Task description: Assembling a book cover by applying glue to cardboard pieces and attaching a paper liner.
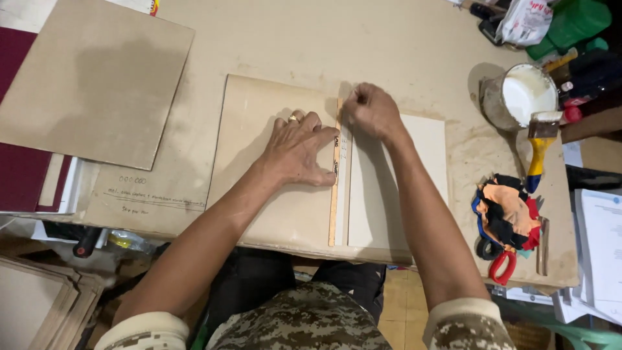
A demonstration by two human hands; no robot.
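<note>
Brown, stained board covers the worktable (402,45), and clutter crowds its edges. At the far right stands a tin of white glue (521,96) with a yellow-handled brush (539,146) laid across its rim; nearer lie a heap of coloured rags (508,210) and red-handled scissors (502,264). A loose sheet of grey cardboard (97,84) lies at the left over dark red covers (19,175).

In the middle a tan board (259,214) carries a white sheet (427,149), with a wooden ruler (335,188) running along the sheet's left edge. The left hand (297,150) lies spread, fingers pressing the ruler flat. The right hand (370,110) is clenched at the ruler's far end; what it grips I cannot tell. Nothing blocks either hand.
</note>
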